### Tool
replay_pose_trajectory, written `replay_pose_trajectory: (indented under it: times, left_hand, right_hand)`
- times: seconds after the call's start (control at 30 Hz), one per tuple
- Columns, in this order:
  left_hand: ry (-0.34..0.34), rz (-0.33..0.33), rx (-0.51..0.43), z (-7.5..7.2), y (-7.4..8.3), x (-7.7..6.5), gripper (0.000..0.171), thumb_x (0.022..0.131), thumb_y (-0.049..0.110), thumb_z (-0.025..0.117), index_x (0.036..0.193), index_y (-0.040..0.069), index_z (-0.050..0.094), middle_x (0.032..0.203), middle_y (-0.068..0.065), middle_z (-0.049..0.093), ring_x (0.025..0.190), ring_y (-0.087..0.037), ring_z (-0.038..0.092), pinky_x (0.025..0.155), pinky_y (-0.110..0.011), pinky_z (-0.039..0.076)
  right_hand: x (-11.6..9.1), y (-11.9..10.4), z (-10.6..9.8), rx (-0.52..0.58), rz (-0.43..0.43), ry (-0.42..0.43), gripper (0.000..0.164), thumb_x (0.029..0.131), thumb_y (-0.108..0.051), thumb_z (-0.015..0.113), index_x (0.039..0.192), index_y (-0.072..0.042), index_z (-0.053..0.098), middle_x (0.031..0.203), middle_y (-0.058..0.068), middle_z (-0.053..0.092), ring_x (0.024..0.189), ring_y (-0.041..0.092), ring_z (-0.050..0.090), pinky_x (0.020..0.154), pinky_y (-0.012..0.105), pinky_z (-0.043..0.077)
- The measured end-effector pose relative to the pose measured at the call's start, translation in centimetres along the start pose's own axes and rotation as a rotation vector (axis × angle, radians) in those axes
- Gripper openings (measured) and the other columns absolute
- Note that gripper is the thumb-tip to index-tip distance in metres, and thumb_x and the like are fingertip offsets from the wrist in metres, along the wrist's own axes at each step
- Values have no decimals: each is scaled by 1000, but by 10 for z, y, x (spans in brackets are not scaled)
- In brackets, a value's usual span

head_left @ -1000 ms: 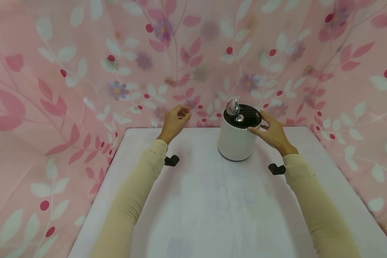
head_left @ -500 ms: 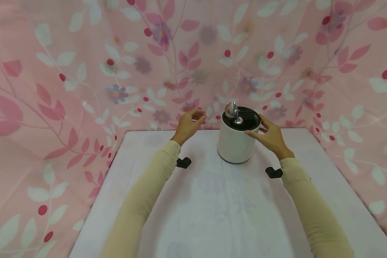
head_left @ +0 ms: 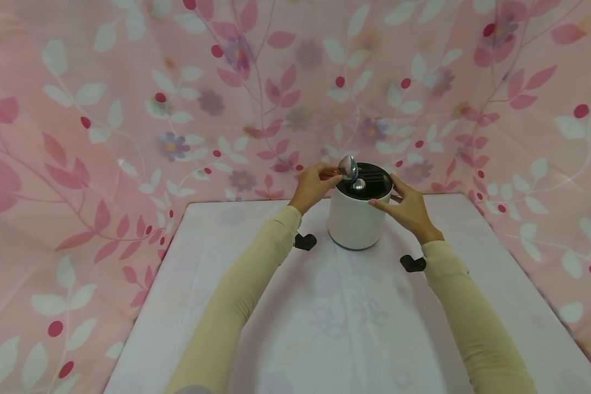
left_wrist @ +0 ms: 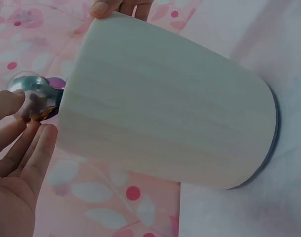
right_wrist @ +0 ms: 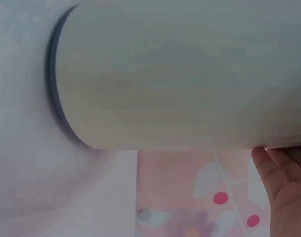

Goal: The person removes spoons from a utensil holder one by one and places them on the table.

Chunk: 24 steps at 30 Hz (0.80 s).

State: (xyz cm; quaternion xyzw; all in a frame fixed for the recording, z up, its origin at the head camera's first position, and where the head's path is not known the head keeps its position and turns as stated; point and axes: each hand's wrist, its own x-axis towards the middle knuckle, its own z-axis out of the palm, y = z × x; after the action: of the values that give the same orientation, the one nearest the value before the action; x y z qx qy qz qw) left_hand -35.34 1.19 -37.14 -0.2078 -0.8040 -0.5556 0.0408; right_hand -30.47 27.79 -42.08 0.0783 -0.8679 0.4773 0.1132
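A white cylindrical utensil holder (head_left: 355, 221) with a black slotted top (head_left: 374, 183) stands upright on the table. Out of that top stick a large shiny metal spoon (head_left: 347, 167), bowl upward, and a smaller spoon (head_left: 359, 184) beside it. My left hand (head_left: 317, 186) pinches the large spoon's bowl; in the left wrist view the thumb lies on the bowl (left_wrist: 36, 98) and the fingers are curled under it. With thumb and fingers spread around the upper rim, my right hand (head_left: 407, 208) grips the holder from the right. The spoon handles are hidden inside the holder.
A white cloth covers the table (head_left: 354, 328), whose back edge lies close behind the holder. Pink floral fabric (head_left: 256, 98) hangs behind and along both sides. A black wrist-camera piece (head_left: 305, 241) sits under each forearm.
My left hand has moved right, from beside the holder to the large spoon, and has taken hold of its bowl. My right hand stays at the holder's rim.
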Motion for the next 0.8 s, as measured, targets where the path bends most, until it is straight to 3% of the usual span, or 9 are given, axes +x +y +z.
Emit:
replay_pose_trajectory:
  times: [0.67, 0.8]
  left_hand:
    - [109, -41, -28, 18, 5, 6, 36, 85, 25, 78, 113, 6, 65, 100, -4, 67, 91, -13, 65, 82, -19, 54]
    - [113, -50, -83, 19, 6, 6, 33, 84, 22, 79, 107, 4, 66, 98, -6, 67, 88, -14, 66, 79, -19, 56]
  right_hand:
    - [0, 5, 3, 5, -48, 38, 96, 77, -43, 83, 153, -18, 30, 153, 3, 35, 136, 22, 41, 104, 43, 44]
    - [-1, 3, 3, 6, -48, 42, 96, 77, -42, 83, 153, -17, 30, 153, 2, 35, 136, 22, 41, 104, 42, 44]
